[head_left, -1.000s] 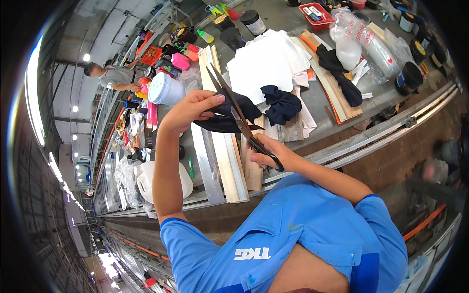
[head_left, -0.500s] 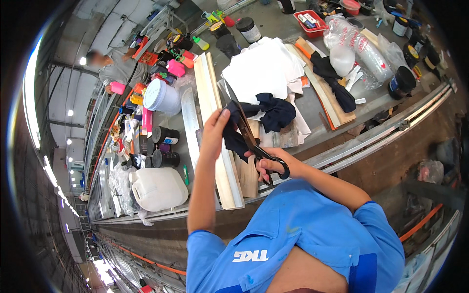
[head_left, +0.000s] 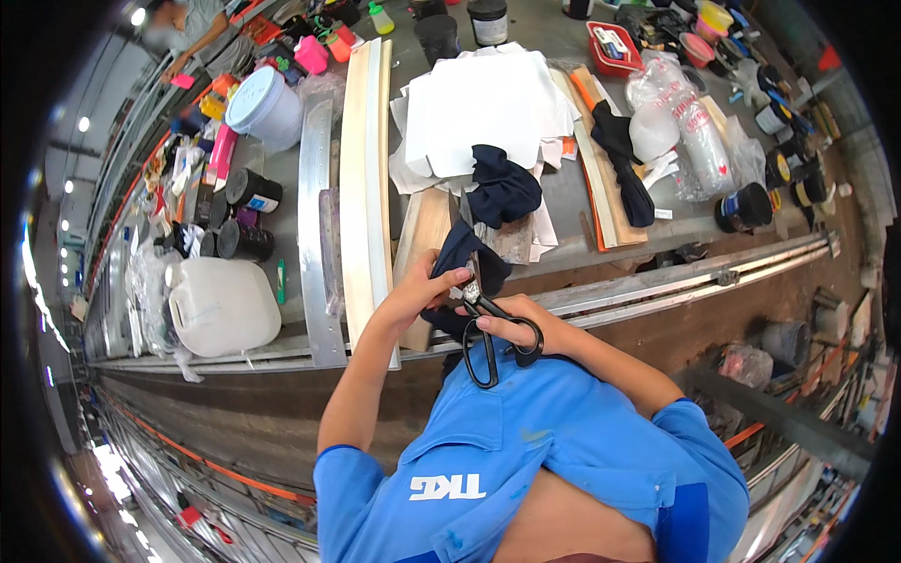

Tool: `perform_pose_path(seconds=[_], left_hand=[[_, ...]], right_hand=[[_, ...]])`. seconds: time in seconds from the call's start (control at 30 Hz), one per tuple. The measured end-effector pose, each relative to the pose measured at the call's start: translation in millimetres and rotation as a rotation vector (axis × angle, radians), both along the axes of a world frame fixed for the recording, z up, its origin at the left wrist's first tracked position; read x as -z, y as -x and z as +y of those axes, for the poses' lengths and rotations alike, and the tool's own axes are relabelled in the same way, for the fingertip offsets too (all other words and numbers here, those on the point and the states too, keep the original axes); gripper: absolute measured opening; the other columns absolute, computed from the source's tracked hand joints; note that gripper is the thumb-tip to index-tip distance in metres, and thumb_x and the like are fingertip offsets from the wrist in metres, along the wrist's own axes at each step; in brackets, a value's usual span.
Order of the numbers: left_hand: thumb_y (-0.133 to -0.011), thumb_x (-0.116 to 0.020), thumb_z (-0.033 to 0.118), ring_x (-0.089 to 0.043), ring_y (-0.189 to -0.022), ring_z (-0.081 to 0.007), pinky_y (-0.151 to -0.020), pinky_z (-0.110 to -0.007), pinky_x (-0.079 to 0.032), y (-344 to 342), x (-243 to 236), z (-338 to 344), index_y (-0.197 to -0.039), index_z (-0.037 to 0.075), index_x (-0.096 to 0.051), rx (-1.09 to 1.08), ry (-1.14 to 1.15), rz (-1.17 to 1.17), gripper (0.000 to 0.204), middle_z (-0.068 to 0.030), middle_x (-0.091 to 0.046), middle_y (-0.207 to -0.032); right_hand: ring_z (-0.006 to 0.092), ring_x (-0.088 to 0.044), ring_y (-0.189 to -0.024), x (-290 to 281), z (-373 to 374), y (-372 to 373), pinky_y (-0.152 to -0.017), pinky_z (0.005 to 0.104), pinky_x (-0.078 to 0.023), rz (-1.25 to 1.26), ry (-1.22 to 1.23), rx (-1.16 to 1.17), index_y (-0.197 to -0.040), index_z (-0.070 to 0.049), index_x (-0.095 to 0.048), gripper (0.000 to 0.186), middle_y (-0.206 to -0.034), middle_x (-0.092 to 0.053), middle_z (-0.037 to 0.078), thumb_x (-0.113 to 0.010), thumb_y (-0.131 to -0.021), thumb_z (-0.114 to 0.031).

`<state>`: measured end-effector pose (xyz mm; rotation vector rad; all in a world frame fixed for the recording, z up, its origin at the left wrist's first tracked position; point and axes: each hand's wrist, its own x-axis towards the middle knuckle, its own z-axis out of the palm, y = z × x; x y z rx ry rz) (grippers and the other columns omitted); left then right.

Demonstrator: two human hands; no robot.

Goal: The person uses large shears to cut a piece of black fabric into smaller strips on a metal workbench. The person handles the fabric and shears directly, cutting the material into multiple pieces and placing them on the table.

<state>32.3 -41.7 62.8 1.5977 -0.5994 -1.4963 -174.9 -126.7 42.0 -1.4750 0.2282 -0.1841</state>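
Observation:
My left hand (head_left: 419,289) pinches a dark navy cloth (head_left: 458,246) between thumb and fingers at the near edge of the table. Large scissors (head_left: 472,295) with black loop handles are held in my right hand (head_left: 509,321), handle loops spread apart. Their blades point away from me, against the cloth and partly covered by it. More navy cloth hangs below my left hand. Just beyond, a bunched navy cloth (head_left: 505,188) lies over the edge of a stack of white sheets (head_left: 474,111); whether it joins the held piece I cannot tell.
Long wooden boards (head_left: 360,188) and a metal bar (head_left: 317,235) lie left of the sheets. Further left stand a white jerrycan (head_left: 225,306), a white bucket (head_left: 266,105) and black jars (head_left: 251,190). On the right are a red basket (head_left: 615,64) and plastic bags (head_left: 699,141). Another person (head_left: 199,38) stands far left.
My hands and the scissors have come closer to my body. The scissors' handles are spread wider, and the blades have drawn back from the white sheets. The whole view has shifted.

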Motion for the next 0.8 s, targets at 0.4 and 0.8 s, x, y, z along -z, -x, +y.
perform_pose_path(seconds=[0.4,0.8], left_hand=[[-0.081,-0.081,0.027,-0.050,-0.057,-0.0061,-0.048,-0.022,-0.038,-28,-88,-5,-0.092,0.002,-0.067,0.765,-0.067,0.193,0.030,-0.0008,-0.065,-0.075],[-0.089,-0.073,0.026,-0.058,-0.068,-0.0068,-0.063,-0.024,-0.044,-8,-102,-6,-0.082,0.002,-0.060,0.985,0.307,0.010,0.028,-0.0008,-0.066,-0.073]], right_hand=[[0.0316,-0.055,-0.060,-79,-17,-14,-0.057,0.0413,-0.043,-0.250,0.790,-0.065,-0.077,-0.007,-0.058,0.012,-0.066,-0.055,0.012,-0.063,-0.087,-0.013],[0.0298,-0.063,-0.062,-70,-5,2,-0.061,0.0397,-0.050,-0.321,0.458,-0.224,-0.091,-0.002,-0.064,0.013,-0.069,-0.062,0.013,-0.058,-0.094,-0.013]])
